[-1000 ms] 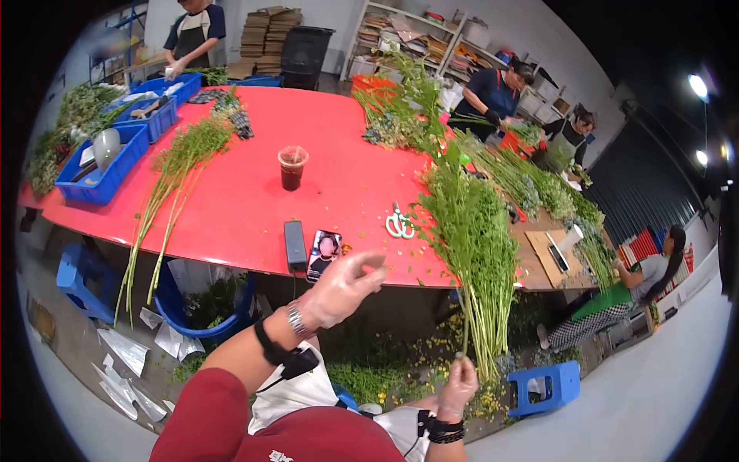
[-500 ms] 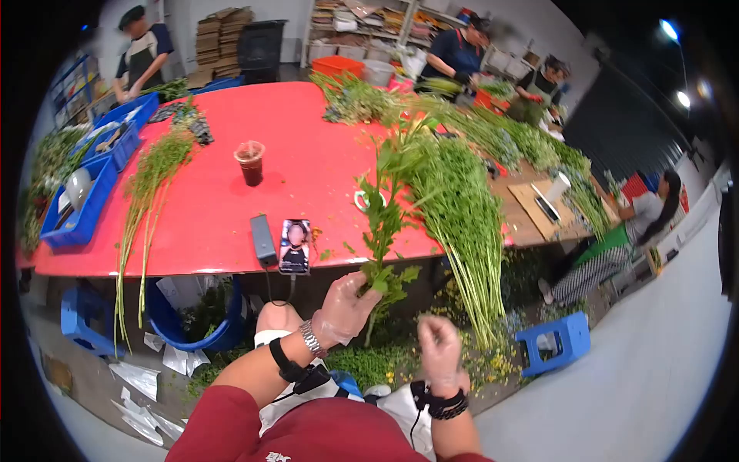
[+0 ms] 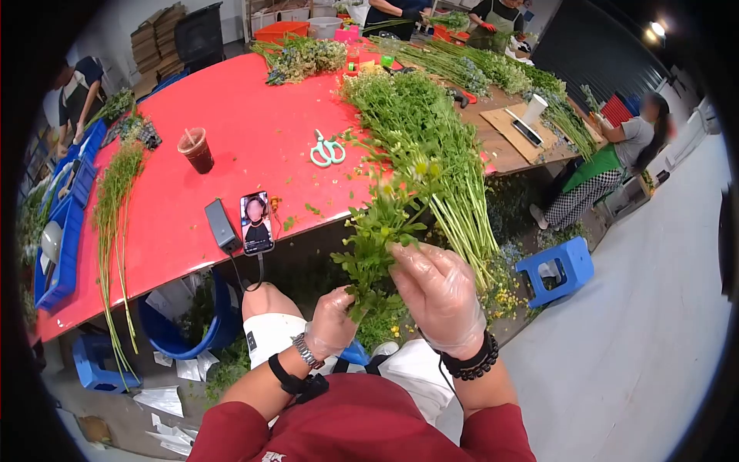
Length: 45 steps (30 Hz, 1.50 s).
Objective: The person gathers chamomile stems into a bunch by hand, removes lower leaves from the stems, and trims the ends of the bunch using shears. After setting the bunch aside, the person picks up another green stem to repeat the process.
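A leafy flower stem point(image 3: 368, 258) with small pale blooms at its top stands upright before me. My left hand point(image 3: 332, 323), in a clear plastic glove, is closed round its lower part. On the stem's right side, my right hand point(image 3: 440, 296), gloved the same way, pinches at the leaves; the fingertips are partly hidden by foliage. Just beyond, a large bunch of green flower stems point(image 3: 416, 131) lies on the red table point(image 3: 254, 100), its cut ends hanging over the edge. Mint-green scissors point(image 3: 327, 151) lie left of that bunch.
A phone point(image 3: 256, 223), a grey power bank point(image 3: 222, 225) and a cup of dark drink point(image 3: 196, 151) are on the table. Thin stems point(image 3: 115, 208) overhang at left. Below stand a blue tub point(image 3: 173, 343) and blue stools point(image 3: 556, 269). Co-workers stand around the table.
My right hand has come up and left to the flower stem, from being apart with curled fingers. My left hand still holds the stem, now lower in view. The camera view has shifted.
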### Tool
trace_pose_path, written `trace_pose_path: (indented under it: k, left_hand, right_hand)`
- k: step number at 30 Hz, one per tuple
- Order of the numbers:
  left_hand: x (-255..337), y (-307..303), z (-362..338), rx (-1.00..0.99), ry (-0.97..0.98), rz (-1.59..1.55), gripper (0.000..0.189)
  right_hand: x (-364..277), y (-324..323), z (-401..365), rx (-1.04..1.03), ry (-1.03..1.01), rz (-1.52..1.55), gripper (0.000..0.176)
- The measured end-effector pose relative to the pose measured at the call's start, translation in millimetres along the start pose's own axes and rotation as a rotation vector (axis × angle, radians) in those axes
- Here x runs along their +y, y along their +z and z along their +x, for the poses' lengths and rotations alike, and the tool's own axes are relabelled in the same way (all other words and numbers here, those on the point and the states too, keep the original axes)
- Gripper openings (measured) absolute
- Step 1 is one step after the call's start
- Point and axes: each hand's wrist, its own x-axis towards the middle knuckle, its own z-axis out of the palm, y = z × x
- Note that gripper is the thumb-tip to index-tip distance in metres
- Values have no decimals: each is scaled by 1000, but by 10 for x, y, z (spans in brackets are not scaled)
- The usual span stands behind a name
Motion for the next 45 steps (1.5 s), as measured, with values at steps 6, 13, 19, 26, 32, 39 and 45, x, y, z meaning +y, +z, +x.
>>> trace_pose_path:
  k: [6,13,19,26,32,39,45]
  left_hand:
    - [-243,65,-118,19,-66,51,11]
    - [-173,6,-114,-26,-46,117,8]
    - [-224,56,-140,-6,-109,28,14]
    - [-107,60,-83,4,-62,59,9]
    - [-173,91,-115,-17,-31,89,10]
    - [-116,82,-84,-14,0,55,15]
    - [-138,79,-55,14,82,72,10]
  right_hand:
    - [23,25,-76,-13,13,-45,32]
    - [99,0,-44,-192,-145,-236,27]
    - [145,19,-62,-287,-165,-378,27]
    - [205,158,-142,-295,-198,-380,26]
    - [277,228,-217,-203,-252,-319,22]
    - [269,320,-260,-101,-225,-236,21]
    - [57,289,-294,-89,563,484,14]
